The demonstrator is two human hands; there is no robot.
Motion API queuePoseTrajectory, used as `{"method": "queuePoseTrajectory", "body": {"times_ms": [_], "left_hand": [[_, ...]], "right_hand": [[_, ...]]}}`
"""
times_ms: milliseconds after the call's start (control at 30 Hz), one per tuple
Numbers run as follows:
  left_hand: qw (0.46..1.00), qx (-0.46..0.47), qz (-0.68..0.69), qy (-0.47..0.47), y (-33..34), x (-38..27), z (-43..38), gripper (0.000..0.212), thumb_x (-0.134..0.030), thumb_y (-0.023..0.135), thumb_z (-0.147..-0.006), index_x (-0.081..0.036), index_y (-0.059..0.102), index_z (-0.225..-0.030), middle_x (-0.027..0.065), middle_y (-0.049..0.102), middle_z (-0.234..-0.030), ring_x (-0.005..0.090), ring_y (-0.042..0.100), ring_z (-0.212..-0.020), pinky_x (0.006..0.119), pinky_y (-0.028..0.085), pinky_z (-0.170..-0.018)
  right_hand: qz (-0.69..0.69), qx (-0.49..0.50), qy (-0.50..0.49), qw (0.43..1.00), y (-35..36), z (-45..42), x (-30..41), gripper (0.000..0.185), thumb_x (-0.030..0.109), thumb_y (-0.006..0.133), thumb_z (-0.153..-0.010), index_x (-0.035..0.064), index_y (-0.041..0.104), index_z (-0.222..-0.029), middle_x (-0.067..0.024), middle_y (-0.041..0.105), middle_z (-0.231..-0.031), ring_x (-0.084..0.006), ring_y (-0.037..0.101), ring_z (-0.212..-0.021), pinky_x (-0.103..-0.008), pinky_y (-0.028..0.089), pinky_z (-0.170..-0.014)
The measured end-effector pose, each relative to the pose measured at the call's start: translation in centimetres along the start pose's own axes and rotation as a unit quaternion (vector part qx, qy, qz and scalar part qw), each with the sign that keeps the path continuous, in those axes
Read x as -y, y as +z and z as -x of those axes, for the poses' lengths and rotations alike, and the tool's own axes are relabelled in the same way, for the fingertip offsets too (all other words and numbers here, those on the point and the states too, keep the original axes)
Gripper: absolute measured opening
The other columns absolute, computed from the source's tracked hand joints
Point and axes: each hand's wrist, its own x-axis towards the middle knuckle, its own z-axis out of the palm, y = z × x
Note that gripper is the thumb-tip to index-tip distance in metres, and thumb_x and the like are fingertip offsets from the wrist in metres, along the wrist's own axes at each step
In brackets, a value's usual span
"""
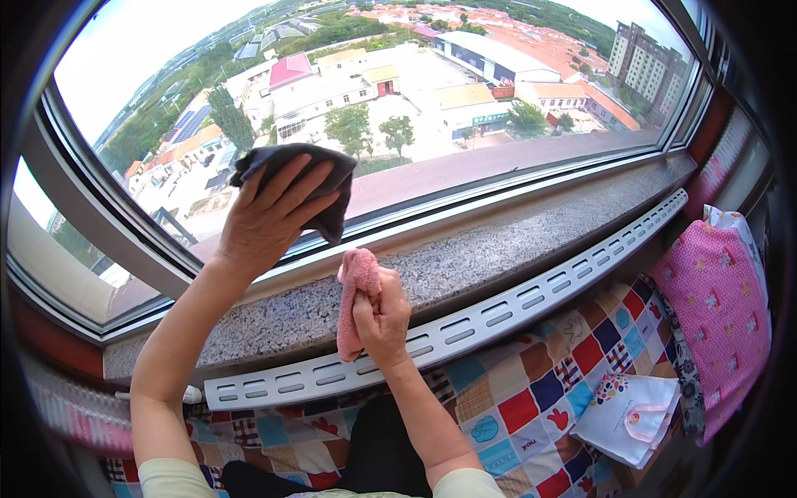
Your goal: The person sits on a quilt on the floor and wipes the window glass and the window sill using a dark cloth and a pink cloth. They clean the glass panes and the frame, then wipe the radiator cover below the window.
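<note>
My left hand (274, 205) is spread over a dark grey cloth (324, 180), pressing it flat against the lower part of the window pane (423, 143). Part of the cloth hangs below my fingers, near the bottom frame. In my right hand (383, 317) is a bunched pink terry cloth (358, 299), gripped above the front edge of the speckled stone window sill (473, 261). The pink cloth does not touch the glass.
A white slotted radiator cover (461, 330) runs along below the sill. Under it lies a patchwork-print bedspread (517, 411). At the right are a white bag (629, 411) and a pink printed cushion (716, 317). The window frame's upright (106, 205) stands at the left.
</note>
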Motion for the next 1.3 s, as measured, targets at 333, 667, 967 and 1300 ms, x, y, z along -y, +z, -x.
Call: {"method": "queuePoseTrajectory", "body": {"times_ms": [333, 667, 967, 1300], "left_hand": [[0.99, -0.102, -0.037, 0.087, 1.1, -5.1, -22.9, 0.034, -0.037, 0.064, -0.084, -0.036, 0.063, -0.118, -0.0097, 0.039, -0.149, 0.0127, 0.025, -0.143, 0.042, 0.013, -0.118], [0.939, -0.338, 0.046, -0.043, -1.5, -2.6, -29.9, 0.039, -0.033, 0.061, -0.089, -0.013, 0.063, -0.122, 0.0101, 0.043, -0.145, 0.0288, 0.03, -0.139, 0.053, 0.019, -0.113], [0.994, -0.087, -0.043, 0.053, 5.6, -15.0, -23.8, 0.045, -0.025, 0.051, -0.09, -0.032, 0.053, -0.134, -0.0098, 0.032, -0.154, 0.0142, 0.022, -0.145, 0.042, 0.008, -0.118], [0.988, -0.009, -0.044, 0.147, 6.4, -13.1, -14.9, 0.041, -0.026, 0.048, -0.088, -0.034, 0.057, -0.127, -0.0079, 0.027, -0.157, 0.0127, 0.017, -0.147, 0.046, -0.001, -0.119]], "right_hand": [[0.128, 0.062, -0.014, 0.99, 0.7, -0.1, 0.9, 0.027, 0.007, 0.066, -0.074, 0.0055, 0.058, -0.1, -0.012, 0.062, -0.094, -0.0294, 0.064, -0.079, -0.0354, 0.055, -0.067], [0.123, 0.051, 0.0, 0.991, -0.1, -0.5, 0.5, 0.026, 0.01, 0.065, -0.075, 0.0053, 0.058, -0.1, -0.0114, 0.062, -0.096, -0.0293, 0.066, -0.081, -0.0365, 0.056, -0.068], [0.148, 0.116, 0.035, 0.981, -0.5, 0.3, 0.1, 0.028, 0.014, 0.066, -0.076, 0.005, 0.058, -0.101, -0.0126, 0.061, -0.096, -0.0321, 0.066, -0.073, -0.0393, 0.056, -0.062], [0.14, 0.062, 0.004, 0.988, -0.7, -0.2, 0.1, 0.026, 0.015, 0.065, -0.076, 0.008, 0.053, -0.098, -0.0128, 0.057, -0.095, -0.034, 0.064, -0.074, -0.0414, 0.054, -0.06]]}}
